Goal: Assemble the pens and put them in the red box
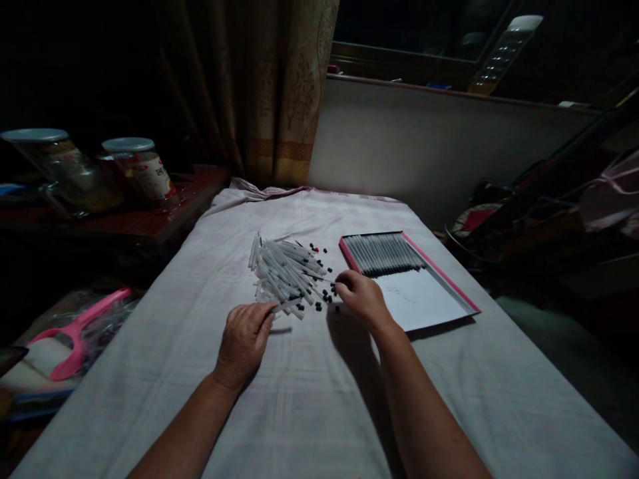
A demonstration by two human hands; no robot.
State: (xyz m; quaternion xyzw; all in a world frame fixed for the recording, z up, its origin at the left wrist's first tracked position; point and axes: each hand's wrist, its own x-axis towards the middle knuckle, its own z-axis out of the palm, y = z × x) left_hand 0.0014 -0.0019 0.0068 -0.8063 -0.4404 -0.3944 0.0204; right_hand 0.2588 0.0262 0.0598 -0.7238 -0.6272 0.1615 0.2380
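Note:
My left hand (244,339) is closed, its thumb and fingers pinching a slim translucent tube (288,305) that looks like a pen barrel. Just beyond it lies a loose pile of similar translucent tubes (279,266). My right hand (363,298) is pinched at the pile's right side, on what seems to be a thin dark stick (319,277) pointing left; its fingertips partly hide it. Small black caps (327,297) are scattered between the hands. Right of my right hand, a shallow box (439,273) with pink edges holds a neat row of black-ended translucent pens (382,253).
A white cloth (299,412) covers the table. On a dark side table at left stand lidded jars (150,174) and a glass mug (74,189). A pink plastic tool (74,339) lies among bags at lower left. Behind are a curtain (284,93) and a ledge with a bottle (504,56).

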